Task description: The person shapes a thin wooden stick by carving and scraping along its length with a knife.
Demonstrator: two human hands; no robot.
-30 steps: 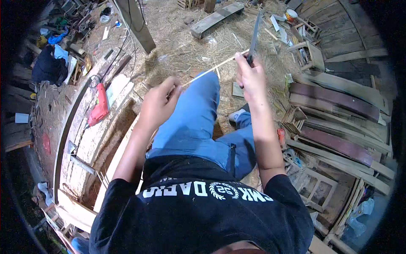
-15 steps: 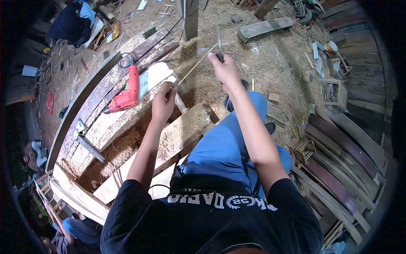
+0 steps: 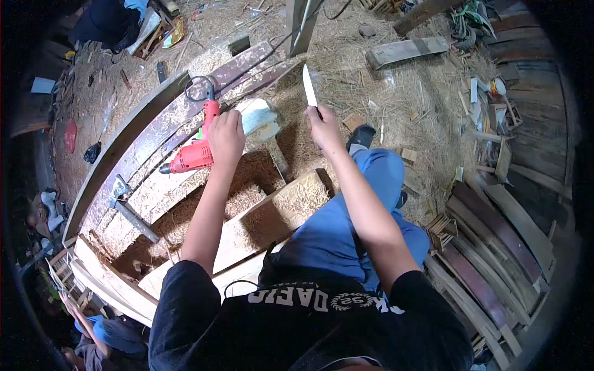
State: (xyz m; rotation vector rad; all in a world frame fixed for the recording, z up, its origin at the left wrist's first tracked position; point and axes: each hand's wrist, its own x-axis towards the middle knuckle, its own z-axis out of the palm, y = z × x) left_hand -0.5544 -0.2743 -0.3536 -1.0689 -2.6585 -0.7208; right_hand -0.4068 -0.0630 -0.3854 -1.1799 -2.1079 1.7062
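Observation:
My right hand (image 3: 324,128) is wrapped round the dark handle of a knife (image 3: 310,86), its bright blade pointing up and away from me. My left hand (image 3: 226,139) is over the red power drill (image 3: 193,156) and covers part of its body. The fingers of that hand are curled down, and whatever they hold, if anything, is hidden. The drill lies on a shaving-covered plank, its chuck toward the lower left. Under my forearms are pale timber pieces (image 3: 303,196) with wood shavings on them.
A hammer (image 3: 133,217) lies on the left timbers. A wooden post (image 3: 300,28) stands ahead, with a short beam (image 3: 408,52) on the littered ground beyond. Curved planks (image 3: 489,247) are stacked at right. Another person (image 3: 111,337) sits at lower left.
My left hand has moved up and left onto the drill, and the thin strip it held no longer shows. The knife in my right hand now shows its broad blade. The view has shifted slightly.

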